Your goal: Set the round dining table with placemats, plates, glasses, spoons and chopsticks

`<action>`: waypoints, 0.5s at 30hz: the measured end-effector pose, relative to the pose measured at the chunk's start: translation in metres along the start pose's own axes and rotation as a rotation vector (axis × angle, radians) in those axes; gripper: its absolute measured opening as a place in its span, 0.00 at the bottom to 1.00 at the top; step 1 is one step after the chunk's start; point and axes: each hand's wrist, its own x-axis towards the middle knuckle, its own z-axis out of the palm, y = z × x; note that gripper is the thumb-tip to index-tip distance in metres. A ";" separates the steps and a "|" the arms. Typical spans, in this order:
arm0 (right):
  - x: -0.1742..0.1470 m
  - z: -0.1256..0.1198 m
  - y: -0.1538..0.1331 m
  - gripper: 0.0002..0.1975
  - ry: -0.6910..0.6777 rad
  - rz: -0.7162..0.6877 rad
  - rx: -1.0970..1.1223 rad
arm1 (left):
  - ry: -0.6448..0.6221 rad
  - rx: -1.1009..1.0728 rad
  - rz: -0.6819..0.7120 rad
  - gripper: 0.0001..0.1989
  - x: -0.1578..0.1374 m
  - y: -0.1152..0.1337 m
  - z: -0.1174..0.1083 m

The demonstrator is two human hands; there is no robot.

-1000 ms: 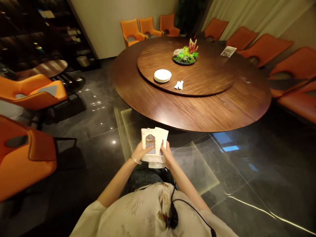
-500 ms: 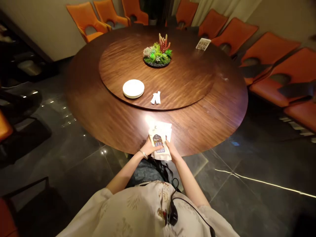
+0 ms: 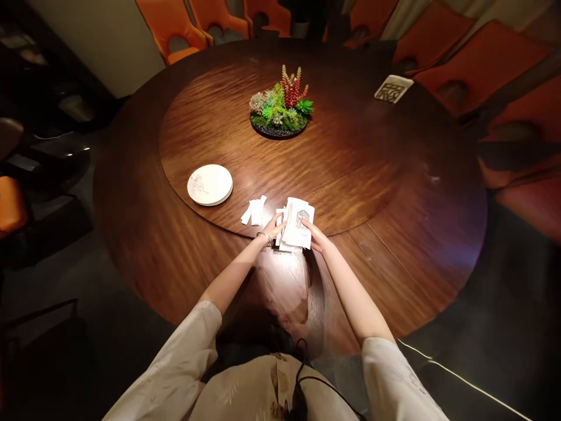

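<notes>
The person's left hand (image 3: 272, 228) and right hand (image 3: 317, 237) grasp a loose bundle of flat, white, printed packets (image 3: 298, 225) from opposite sides, above the near rim of the round, brown wooden turntable (image 3: 197, 123), inward from the near edge of the dark brown, round wooden tabletop (image 3: 394, 286). Both hands are partly closed, the right thumb across the top packet's face; this two-sided hold probably keeps the overlapping packets together. Whether the bundle touches wood cannot be told. Just left lie narrow, white, paper-like strips (image 3: 255, 211); farther toward the tabletop's left edge sit stacked, round white plates (image 3: 209, 185), both seemingly placed near the turntable's rim for easy reach.
</notes>
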 end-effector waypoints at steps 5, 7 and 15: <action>0.074 -0.035 -0.018 0.23 0.343 -0.213 -0.447 | 0.242 0.166 -0.086 0.27 0.046 0.000 0.001; 0.086 -0.039 -0.015 0.28 0.487 -0.374 -0.673 | 0.310 0.239 -0.113 0.31 0.049 -0.004 0.005; 0.079 -0.012 0.007 0.36 0.622 -0.334 -1.025 | 0.361 0.364 -0.172 0.34 0.043 -0.008 0.025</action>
